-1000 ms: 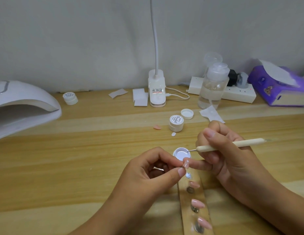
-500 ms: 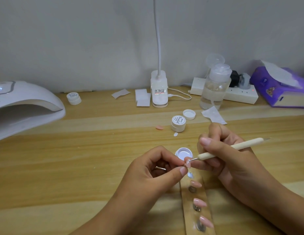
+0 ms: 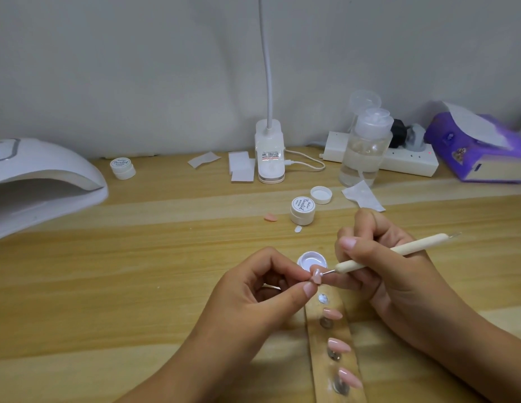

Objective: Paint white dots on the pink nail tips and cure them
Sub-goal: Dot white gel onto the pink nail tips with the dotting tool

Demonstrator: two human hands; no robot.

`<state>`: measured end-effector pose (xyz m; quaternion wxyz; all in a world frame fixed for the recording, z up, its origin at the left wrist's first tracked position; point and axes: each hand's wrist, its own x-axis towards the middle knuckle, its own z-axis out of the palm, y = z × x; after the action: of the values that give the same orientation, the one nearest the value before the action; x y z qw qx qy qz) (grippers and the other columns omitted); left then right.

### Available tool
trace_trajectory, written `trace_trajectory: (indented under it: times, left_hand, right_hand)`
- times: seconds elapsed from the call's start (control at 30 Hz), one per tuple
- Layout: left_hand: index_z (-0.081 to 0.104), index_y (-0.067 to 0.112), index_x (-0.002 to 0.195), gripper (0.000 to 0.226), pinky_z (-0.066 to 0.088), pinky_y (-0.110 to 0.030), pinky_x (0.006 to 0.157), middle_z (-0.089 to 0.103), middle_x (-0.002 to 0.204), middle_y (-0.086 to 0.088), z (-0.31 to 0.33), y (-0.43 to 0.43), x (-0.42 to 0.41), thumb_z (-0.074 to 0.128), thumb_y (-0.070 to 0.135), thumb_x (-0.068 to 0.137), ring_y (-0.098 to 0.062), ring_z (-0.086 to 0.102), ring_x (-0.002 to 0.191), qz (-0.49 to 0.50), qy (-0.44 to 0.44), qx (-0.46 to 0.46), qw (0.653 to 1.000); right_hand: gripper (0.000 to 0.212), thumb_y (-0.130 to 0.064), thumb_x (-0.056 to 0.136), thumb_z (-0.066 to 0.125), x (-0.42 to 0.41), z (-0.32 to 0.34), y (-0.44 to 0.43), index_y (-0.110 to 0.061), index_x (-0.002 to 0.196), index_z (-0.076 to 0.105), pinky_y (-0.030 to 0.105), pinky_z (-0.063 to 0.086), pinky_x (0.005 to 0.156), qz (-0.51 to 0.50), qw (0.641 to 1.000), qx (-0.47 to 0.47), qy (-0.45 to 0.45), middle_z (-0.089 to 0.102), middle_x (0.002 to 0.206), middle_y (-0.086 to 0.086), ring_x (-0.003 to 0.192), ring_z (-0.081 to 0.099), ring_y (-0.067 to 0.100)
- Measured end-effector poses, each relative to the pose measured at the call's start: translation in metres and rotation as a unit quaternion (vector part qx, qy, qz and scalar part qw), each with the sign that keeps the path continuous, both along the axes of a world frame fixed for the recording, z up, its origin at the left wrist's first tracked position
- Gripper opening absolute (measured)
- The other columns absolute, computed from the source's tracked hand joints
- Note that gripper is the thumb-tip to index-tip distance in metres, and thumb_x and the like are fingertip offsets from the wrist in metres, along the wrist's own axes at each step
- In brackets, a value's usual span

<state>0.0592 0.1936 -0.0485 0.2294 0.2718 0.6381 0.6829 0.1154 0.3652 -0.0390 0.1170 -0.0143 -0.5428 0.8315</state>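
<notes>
Resting nearest, a wooden holder strip (image 3: pixel 317 362) carries three pink nail tips (image 3: pixel 339 344). Just beyond, the left hand (image 3: pixel 253 289) pinches a fourth nail tip (image 3: pixel 316 276) between thumb and forefinger; the right hand (image 3: pixel 390 274) grips the dotting tool (image 3: pixel 393 251), its point moved from the open pot of white gel (image 3: pixel 311 260) onto that tip. Farther back sit a closed gel jar (image 3: pixel 302 210) and curing lamp (image 3: pixel 35 181).

Plain pale grey wall (image 3: pixel 137 68) behind a light wooden surface (image 3: pixel 108 286) with broad grain bands running left to right. A white gooseneck lamp (image 3: pixel 269 152) stands near the wall, its stem rising out of view. Lighting soft, shadows faint.
</notes>
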Motion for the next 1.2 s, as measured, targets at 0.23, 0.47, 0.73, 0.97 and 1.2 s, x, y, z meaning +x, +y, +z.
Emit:
trace_trajectory:
  times: [0.23, 0.47, 0.73, 0.97, 1.2]
  left_hand:
    - [0.070, 0.025, 0.074, 0.017, 0.040, -0.015, 0.059, 0.064, 0.071, 0.004, 0.0013, -0.0002, 0.0006, 0.075, 0.037, 0.064, -0.008, 0.050, 0.065, 0.003, -0.003, 0.001, 1.000]
    - [0.070, 0.025, 0.073, 0.008, 0.040, -0.014, 0.058, 0.063, 0.070, 0.004, 0.0034, -0.0001, 0.0019, 0.076, 0.026, 0.069, -0.008, 0.051, 0.064, 0.007, -0.007, -0.004, 1.000]
    - [0.069, 0.026, 0.072, 0.006, 0.041, -0.013, 0.059, 0.063, 0.070, 0.006, 0.0037, -0.0006, 0.0017, 0.074, 0.022, 0.071, -0.008, 0.051, 0.065, 0.009, -0.006, -0.006, 1.000]
    - [0.070, 0.026, 0.074, 0.014, 0.042, -0.014, 0.060, 0.064, 0.072, 0.005, 0.0007, -0.0005, 0.0008, 0.075, 0.036, 0.065, -0.008, 0.052, 0.066, 0.006, -0.004, 0.002, 1.000]
    - [0.069, 0.026, 0.075, 0.015, 0.041, -0.016, 0.061, 0.065, 0.074, 0.004, -0.0002, -0.0010, 0.0006, 0.074, 0.036, 0.066, -0.009, 0.052, 0.068, 0.004, 0.001, 0.000, 1.000]
  right_hand:
    - [0.030, -0.008, 0.076, 0.066, -0.0002, -0.0004, -0.0005, -0.018, 0.056, 0.046, 0.031, 0.058, 0.062, -0.001, 1.000, 0.010, 0.002, 0.038, 0.052, -0.001, 0.048, 0.043, 0.005]
    - [0.031, -0.006, 0.072, 0.070, 0.0002, -0.0003, -0.0004, -0.017, 0.056, 0.046, 0.029, 0.057, 0.061, -0.002, 1.000, 0.010, 0.004, 0.038, 0.053, 0.001, 0.047, 0.046, 0.005]
    - [0.029, -0.006, 0.078, 0.062, -0.0002, -0.0008, -0.0008, -0.017, 0.056, 0.045, 0.029, 0.057, 0.062, -0.006, 1.000, 0.013, 0.003, 0.038, 0.054, 0.001, 0.048, 0.050, 0.007]
    - [0.029, -0.008, 0.079, 0.060, -0.0002, 0.0021, -0.0014, -0.017, 0.055, 0.046, 0.030, 0.058, 0.060, -0.003, 1.000, -0.014, 0.003, 0.037, 0.051, -0.001, 0.046, 0.054, 0.008]
    - [0.031, -0.006, 0.073, 0.069, 0.0002, 0.0016, -0.0010, -0.017, 0.056, 0.046, 0.029, 0.058, 0.062, 0.006, 1.000, 0.001, 0.006, 0.036, 0.052, 0.000, 0.047, 0.049, 0.006]
